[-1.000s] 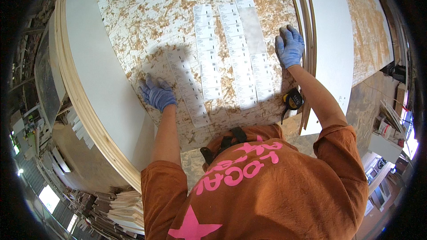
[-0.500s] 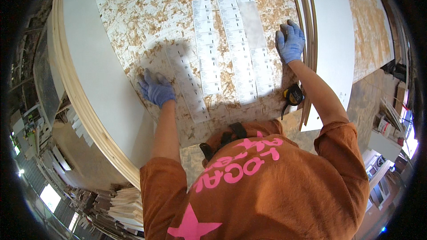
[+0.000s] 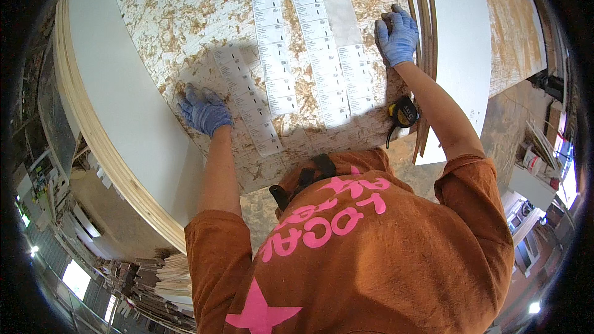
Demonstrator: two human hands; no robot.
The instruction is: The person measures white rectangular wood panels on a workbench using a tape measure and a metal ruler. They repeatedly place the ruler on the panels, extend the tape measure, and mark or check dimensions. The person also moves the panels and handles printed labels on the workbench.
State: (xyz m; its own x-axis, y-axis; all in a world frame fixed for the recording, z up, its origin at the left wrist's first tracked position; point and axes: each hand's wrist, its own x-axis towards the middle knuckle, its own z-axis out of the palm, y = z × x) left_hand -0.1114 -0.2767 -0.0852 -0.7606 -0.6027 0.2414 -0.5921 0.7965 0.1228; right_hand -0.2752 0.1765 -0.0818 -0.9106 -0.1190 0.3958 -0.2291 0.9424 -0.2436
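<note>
Both of my hands wear blue-grey work gloves and rest on a worn, scuffed white worktable (image 3: 185, 18). My left hand (image 3: 206, 111) lies with fingers spread, holding nothing, between a white panel and the leftmost strip of labels (image 3: 247, 102). Farther forward, my right hand (image 3: 398, 38) leans on the table beside some thin brown-edged strips (image 3: 427, 43), its fingers apart and without a grip on anything. Between the hands lie more columns of printed white labels (image 3: 272, 43). One column has a bare, shiny backing section (image 3: 340, 12) where no labels show.
A black and yellow tape measure (image 3: 404, 112) sits near the table's front edge. Stacked white panels (image 3: 117, 86) with pale wood edges line the left side. Another white panel (image 3: 461, 37) lies on the right. Stacked timber (image 3: 176, 278) stands at lower left.
The view has shifted slightly, so table, labels and hands appear higher and a little farther left. Both hands keep nearly the same places relative to the labels.
</note>
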